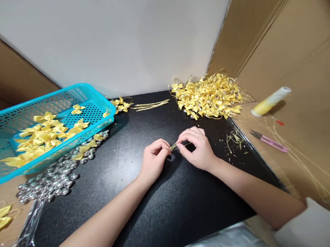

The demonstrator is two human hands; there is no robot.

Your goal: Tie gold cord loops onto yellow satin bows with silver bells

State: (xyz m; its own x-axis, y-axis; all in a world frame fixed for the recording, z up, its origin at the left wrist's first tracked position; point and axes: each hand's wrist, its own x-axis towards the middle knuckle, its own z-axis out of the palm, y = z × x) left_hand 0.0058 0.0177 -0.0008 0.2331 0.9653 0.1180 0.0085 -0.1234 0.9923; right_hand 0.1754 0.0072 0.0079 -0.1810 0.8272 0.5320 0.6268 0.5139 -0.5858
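Thin gold cord (174, 147) runs between my two hands over the middle of the black table. My left hand (155, 158) is closed, its thumb and forefinger pinching one part of the cord. Just to its right, my right hand (196, 147) pinches the cord between thumb and fingertips, and a short end shows under its palm. A small shiny silver bell (169, 158) seems to hang beside the left fingertips, mostly in shadow. Several cut gold cords (149, 105) lie side by side farther back.
A blue basket (98, 122) of yellow ribbon bows stands at left, with silver bells (52, 180) along its front. Finished-looking bows with cord are heaped (208, 96) at back right. Pink thread snips (269, 141), a spool (271, 101) and cord scraps (235, 138) lie at right.
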